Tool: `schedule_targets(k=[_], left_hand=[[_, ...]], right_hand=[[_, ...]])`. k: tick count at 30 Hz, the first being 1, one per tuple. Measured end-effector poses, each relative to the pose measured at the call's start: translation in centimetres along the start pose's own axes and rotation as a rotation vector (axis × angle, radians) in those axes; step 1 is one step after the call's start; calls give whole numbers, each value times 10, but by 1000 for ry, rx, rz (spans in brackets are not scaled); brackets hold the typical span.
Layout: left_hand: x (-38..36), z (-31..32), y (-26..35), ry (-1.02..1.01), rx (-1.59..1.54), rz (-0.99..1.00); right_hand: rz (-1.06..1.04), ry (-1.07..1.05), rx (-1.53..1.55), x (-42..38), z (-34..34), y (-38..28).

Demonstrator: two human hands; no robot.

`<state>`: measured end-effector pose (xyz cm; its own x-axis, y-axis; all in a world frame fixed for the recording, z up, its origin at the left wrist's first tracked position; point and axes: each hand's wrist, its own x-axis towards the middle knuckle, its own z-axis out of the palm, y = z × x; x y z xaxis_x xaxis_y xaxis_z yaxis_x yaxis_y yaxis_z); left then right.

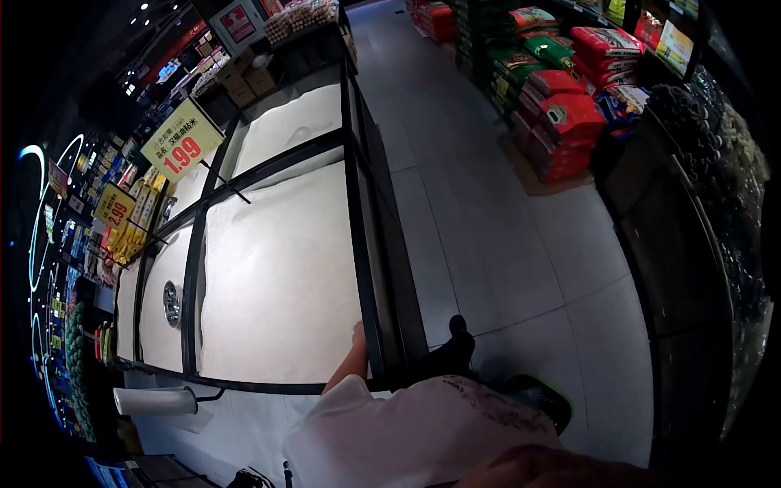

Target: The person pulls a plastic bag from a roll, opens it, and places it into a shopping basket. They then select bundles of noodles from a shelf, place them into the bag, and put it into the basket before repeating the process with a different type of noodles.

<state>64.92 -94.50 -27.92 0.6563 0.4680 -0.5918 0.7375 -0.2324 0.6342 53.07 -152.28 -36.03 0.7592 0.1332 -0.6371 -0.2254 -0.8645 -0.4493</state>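
Observation:
My left hand [358,332] reaches from the white sleeve to the near right corner of a large bin of pale grain [281,268]. It rests against the inner side of the black rim [368,305], and its fingers are too small and hidden to make out. A dark, skin-toned shape at the bottom right edge looks like my right hand [537,468], close to the camera. Its fingers cannot be made out. A metal scoop or bowl [172,304] lies on the grain in the neighbouring left bin.
Price signs [183,140] stand over the bins. A white roll [154,400] hangs at the front left corner. Red rice bags [565,134] are stacked across the tiled aisle [496,236]. A dark shelf unit runs along the right. A dark container with a green rim [541,398] is near my feet.

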Motion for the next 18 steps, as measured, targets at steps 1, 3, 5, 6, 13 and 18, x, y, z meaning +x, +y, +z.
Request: schedule_targets(k=[1,3,5,6,13,18], left_hand=[[10,1,-11,15,-43,-27],[42,6,-45,30,-53,-24],[51,8,-61,43,-60,-27],[53,10,-59,46,-48,-40],[1,2,-5,21,418,-43],[20,11,-46,44,521,-59]], right_hand=[[-6,-6,4,6,-6,-5],[-20,-21,-2,23,-19,-17],[-40,-36,-34,45,-34,-26],[-50,-44,-53,56,-41,-31],[-188,-123,-261,145,-97,-75],[-623,-36,-668,224,-146,-134]])
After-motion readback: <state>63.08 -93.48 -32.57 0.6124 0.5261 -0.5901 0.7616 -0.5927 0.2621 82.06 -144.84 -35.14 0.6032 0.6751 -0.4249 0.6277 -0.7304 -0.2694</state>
